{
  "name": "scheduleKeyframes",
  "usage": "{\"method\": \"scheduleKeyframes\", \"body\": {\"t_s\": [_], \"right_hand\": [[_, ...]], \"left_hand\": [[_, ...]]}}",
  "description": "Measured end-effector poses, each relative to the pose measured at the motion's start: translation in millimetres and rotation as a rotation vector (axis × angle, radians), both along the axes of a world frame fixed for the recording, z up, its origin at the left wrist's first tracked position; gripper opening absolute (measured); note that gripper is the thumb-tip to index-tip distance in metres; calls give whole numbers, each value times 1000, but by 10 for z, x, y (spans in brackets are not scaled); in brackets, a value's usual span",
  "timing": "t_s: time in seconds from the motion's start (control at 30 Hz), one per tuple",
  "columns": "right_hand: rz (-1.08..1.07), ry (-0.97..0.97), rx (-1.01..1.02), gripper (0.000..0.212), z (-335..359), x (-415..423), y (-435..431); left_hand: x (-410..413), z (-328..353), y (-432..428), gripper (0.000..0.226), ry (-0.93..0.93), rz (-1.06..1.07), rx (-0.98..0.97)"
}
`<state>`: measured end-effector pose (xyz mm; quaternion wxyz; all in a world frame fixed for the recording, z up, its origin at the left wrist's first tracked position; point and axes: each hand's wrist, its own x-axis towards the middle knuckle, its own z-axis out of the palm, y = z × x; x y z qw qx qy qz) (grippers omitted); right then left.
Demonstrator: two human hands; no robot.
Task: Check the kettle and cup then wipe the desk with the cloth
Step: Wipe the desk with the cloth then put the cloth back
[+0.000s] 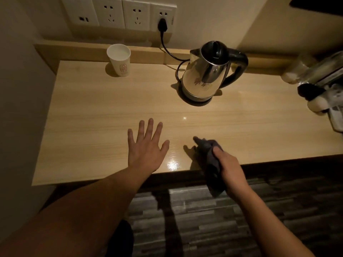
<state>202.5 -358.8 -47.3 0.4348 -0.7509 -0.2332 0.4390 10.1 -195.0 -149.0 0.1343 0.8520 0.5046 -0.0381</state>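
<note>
A steel kettle (204,75) with a black lid and handle stands on its base at the back right of the wooden desk (92,117). A white paper cup (119,60) stands upright at the back left, against the raised ledge. My left hand (146,145) is spread flat, fingers apart, over the desk near its front edge, holding nothing. My right hand (229,169) grips a dark cloth (211,156) at the front edge; one end of the cloth rests on the desk and the other hangs down past the edge.
The kettle's black cord runs up to a plug (162,25) in the wall sockets (118,13). Wrapped items on a tray (319,86) crowd the desk's right end. A wall closes off the left side. Dark striped floor (222,210) lies below the desk edge.
</note>
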Motion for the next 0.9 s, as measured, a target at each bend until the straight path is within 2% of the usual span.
{"method": "scheduleKeyframes", "body": {"t_s": [0.03,0.1,0.2,0.3,0.4,0.6,0.9], "right_hand": [[-67,7,25,36,42,118,125],[-85,-142,73,33,61,363,437],[99,-498,110,41,-147,749,899],[391,-847,-69,57,-495,1019,1185],[511,-1013,-230,65,-784,1053,1199],[576,-1015,-248,62,-828,1067,1173],[649,-1020,-158,62,-843,844,792]], "left_hand": [[4,-18,2,75,-4,1,4],[13,-39,-7,75,-8,5,10],[10,-51,-13,74,-22,8,21],[5,-68,-18,72,-39,13,37],[8,-83,-8,73,-27,10,45],[24,-51,-17,73,-4,12,41],[43,-17,-9,72,11,18,21]]}}
